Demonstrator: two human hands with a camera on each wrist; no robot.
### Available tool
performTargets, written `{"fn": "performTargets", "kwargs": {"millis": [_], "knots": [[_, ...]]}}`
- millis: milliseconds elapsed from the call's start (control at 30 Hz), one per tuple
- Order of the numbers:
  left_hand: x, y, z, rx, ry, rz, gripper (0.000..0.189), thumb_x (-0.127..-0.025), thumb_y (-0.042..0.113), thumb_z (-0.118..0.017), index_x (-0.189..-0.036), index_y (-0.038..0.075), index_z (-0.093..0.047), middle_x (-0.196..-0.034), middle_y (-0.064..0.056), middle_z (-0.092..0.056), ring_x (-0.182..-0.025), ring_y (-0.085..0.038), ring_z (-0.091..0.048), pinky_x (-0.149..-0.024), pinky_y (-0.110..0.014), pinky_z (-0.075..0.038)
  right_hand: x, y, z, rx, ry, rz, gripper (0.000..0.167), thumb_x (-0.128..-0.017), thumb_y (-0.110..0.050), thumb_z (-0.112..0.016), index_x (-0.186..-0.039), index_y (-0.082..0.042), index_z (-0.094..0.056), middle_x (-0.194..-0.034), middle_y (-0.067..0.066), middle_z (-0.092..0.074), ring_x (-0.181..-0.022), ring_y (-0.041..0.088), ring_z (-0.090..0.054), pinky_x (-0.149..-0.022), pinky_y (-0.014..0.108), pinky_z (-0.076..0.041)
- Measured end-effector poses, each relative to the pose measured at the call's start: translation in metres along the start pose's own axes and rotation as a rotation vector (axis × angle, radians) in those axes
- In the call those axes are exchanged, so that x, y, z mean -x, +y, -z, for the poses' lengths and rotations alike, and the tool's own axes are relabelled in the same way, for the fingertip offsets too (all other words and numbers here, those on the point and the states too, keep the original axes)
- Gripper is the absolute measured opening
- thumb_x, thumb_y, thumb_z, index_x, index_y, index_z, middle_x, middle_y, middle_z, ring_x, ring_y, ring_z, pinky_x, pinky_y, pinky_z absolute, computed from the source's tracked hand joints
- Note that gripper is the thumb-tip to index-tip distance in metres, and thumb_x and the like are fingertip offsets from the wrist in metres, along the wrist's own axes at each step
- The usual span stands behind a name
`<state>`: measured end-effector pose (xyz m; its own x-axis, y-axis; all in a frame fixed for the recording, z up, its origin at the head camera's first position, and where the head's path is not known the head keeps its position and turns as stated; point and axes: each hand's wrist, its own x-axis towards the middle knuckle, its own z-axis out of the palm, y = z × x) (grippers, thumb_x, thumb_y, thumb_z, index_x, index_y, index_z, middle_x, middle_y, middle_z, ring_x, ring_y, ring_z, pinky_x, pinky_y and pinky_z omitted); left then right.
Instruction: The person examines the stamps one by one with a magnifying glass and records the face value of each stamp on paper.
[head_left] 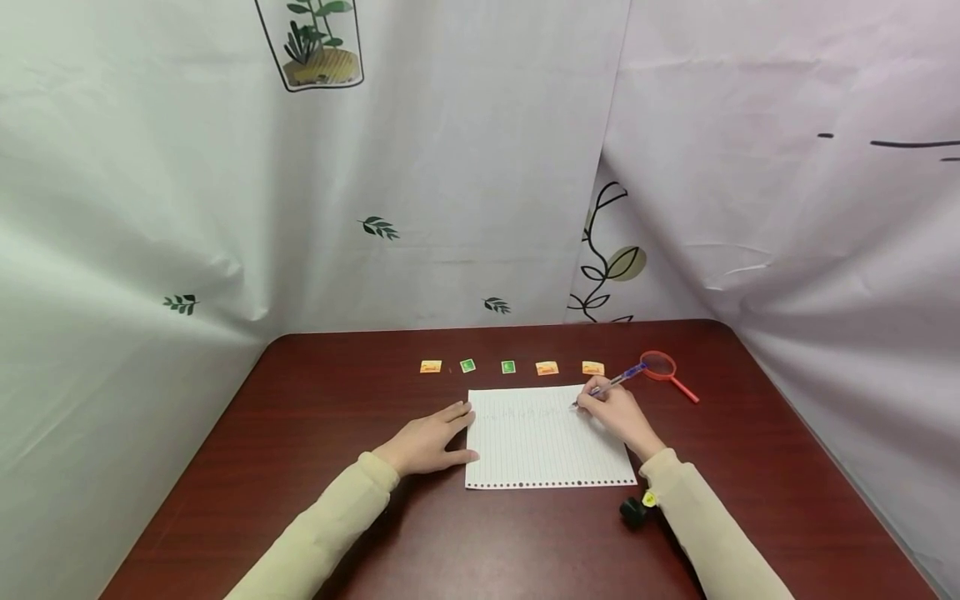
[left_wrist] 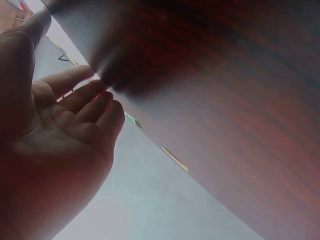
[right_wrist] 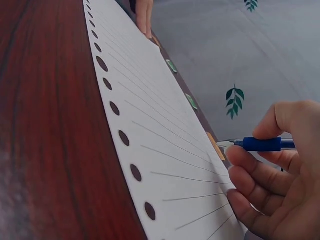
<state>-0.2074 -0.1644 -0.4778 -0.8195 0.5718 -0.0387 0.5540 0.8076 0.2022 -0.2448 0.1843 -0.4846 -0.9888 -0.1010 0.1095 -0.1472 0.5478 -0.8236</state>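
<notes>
A sheet of lined paper (head_left: 543, 450) with punched holes along its near edge lies on the table. Faint handwriting runs across its upper lines. My right hand (head_left: 613, 414) pinches a blue pen (head_left: 626, 375) between thumb and fingers, its tip at the paper's upper right. In the right wrist view, the pen's blue grip (right_wrist: 262, 144) shows between the fingers. My left hand (head_left: 429, 440) rests at the paper's left edge with fingers spread and fairly straight. The left wrist view shows this hand (left_wrist: 65, 125) from the palm side, fingertips at the tabletop.
Behind the paper, several small cards form a row, including an orange card (head_left: 431, 367) and a green card (head_left: 508, 367). A red magnifying glass (head_left: 660, 365) lies at the right. Beside the right sleeve sits a small black object (head_left: 633, 512). White printed curtains (head_left: 465, 167) surround the table (head_left: 337, 392).
</notes>
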Motion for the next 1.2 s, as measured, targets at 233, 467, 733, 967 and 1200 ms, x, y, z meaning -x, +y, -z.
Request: {"fn": "performTargets", "kwargs": {"millis": [233,467,733,967,1200], "knots": [[0.0008,-0.0005,0.003,0.015,-0.005,-0.01,0.075,-0.095,0.052,-0.065,-0.15,0.004,-0.047,-0.157,-0.015,-0.04,-0.145,-0.027,-0.038,-0.106,-0.045,-0.045,-0.0003,-0.0011,-0.0019,0.011,-0.007,-0.026,0.006,-0.091,-0.017,-0.065,-0.093,-0.011,-0.063,-0.078,0.002,-0.067,-0.074,0.017,-0.059,-0.071,0.033,-0.042],[0.0002,-0.0029,0.0046,0.007,0.007,-0.024,0.075,-0.095,0.052,-0.065,-0.149,0.003,-0.048,-0.156,-0.016,-0.042,-0.144,-0.028,-0.039,-0.105,-0.046,-0.046,-0.0029,-0.0004,-0.0041,0.036,0.01,0.004,0.005,-0.091,-0.016,-0.065,-0.092,-0.011,-0.064,-0.078,0.001,-0.066,-0.073,0.018,-0.056,-0.068,0.034,-0.04],[-0.0003,-0.0024,0.0047,0.009,-0.014,-0.006,0.076,-0.095,0.053,-0.065,-0.151,0.005,-0.047,-0.158,-0.014,-0.04,-0.146,-0.026,-0.037,-0.106,-0.045,-0.045,-0.0024,-0.0019,-0.0045,0.059,-0.003,-0.006,0.006,-0.091,-0.016,-0.063,-0.089,-0.01,-0.064,-0.074,0.001,-0.065,-0.068,0.017,-0.052,-0.064,0.031,-0.037],[-0.001,-0.0022,0.0041,0.019,-0.019,0.003,0.077,-0.095,0.053,-0.065,-0.151,0.005,-0.046,-0.158,-0.014,-0.039,-0.146,-0.027,-0.037,-0.106,-0.045,-0.045,-0.0028,-0.0041,-0.0021,0.062,-0.019,-0.013,0.009,-0.092,-0.017,-0.062,-0.089,-0.009,-0.065,-0.074,0.002,-0.066,-0.068,0.017,-0.053,-0.062,0.03,-0.038],[-0.0013,-0.0012,0.0025,0.034,-0.021,0.008,0.077,-0.095,0.053,-0.065,-0.152,0.005,-0.045,-0.159,-0.013,-0.038,-0.146,-0.027,-0.037,-0.106,-0.045,-0.045,-0.0028,-0.0002,-0.0007,0.04,-0.006,-0.02,0.008,-0.091,-0.016,-0.063,-0.089,-0.009,-0.064,-0.075,0.002,-0.067,-0.068,0.018,-0.053,-0.062,0.03,-0.039]]}}
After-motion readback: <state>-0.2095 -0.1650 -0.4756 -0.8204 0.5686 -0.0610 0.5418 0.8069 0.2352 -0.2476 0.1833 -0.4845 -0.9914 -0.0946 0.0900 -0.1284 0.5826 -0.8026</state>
